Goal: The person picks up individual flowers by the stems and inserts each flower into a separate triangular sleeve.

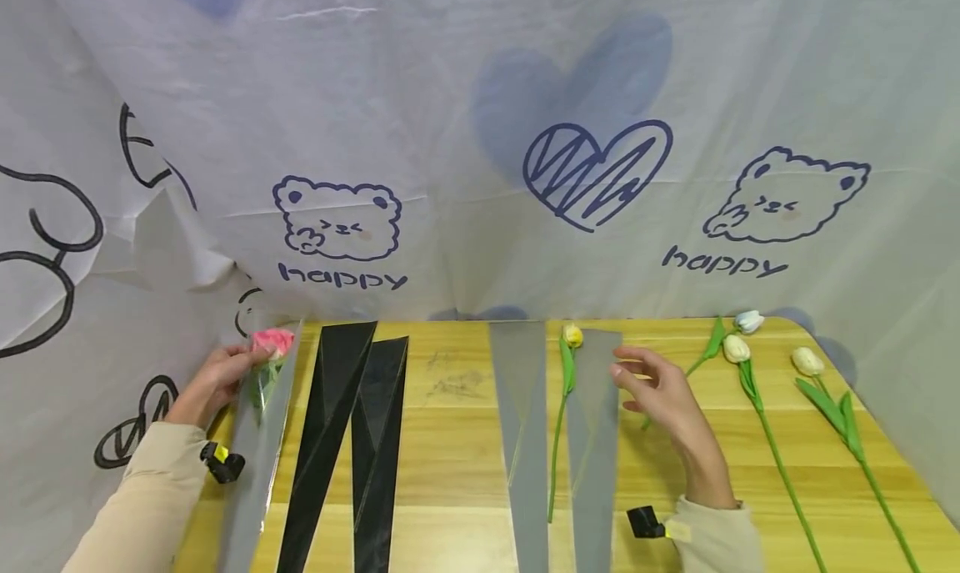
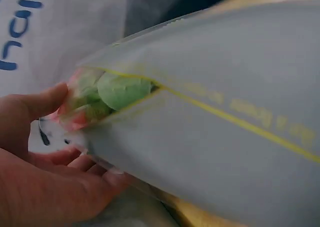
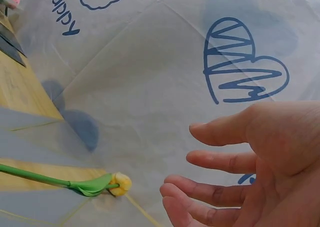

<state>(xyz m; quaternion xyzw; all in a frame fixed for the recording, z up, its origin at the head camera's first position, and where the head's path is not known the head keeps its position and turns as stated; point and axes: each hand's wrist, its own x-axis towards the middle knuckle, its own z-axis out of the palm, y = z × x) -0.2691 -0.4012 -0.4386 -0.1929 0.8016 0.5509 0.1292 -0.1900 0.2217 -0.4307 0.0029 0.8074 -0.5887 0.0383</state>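
At the table's left end my left hand [image 1: 220, 377] grips the top of a grey flower sleeve [image 1: 246, 464]. A pink rose [image 1: 273, 340] with green leaves stands inside the sleeve's clear opening. In the left wrist view the thumb lies at the bloom and the fingers are under the sleeve's edge. My right hand [image 1: 663, 389] holds nothing, its fingers loosely bent and apart. Left of it lies a yellow tulip [image 1: 572, 335] with a green stem, partly over one of two flat grey sleeves [image 1: 596, 431] on the table.
Two black sleeves [image 1: 330, 389] lie left of the table's middle. To the right rest two cream tulips [image 1: 737, 349] and a pale bluish-white tulip [image 1: 748, 321]. A printed white cloth [image 1: 450, 248] hangs along the back and left of the wooden table [image 1: 450, 464].
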